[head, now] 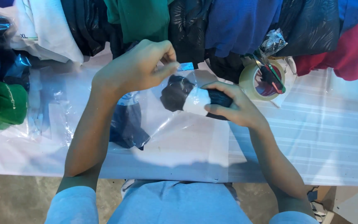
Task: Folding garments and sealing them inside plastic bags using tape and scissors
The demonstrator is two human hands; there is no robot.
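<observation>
Table (311, 137), draped in a pale striped sheet, seen from above; a row of folded garments (237, 25) in green, blue, black and red lines its far edge. At far left lie more packed items in clear film, one of them green (9, 103). A tape roll (258, 81) rests just right of the hands.

Clear bag (154, 112): lies at table centre, its mouth lifted toward the hands, a dark piece already showing under it at lower left. Dark roll (179, 92), banded in white, sits at the bag's mouth, apparently partly inside; the film's glare makes this uncertain.

Step in hand, as judged: bagging the roll. The next move calls for the mouth held wide while the roll is pushed fully in.

Left hand (135, 66): raised, wrist bent, thumb and fingers pinched narrow on the bag's upper edge. Right hand (233, 108): forearm angled in from lower right, fingers wrapped around the roll's right end.
</observation>
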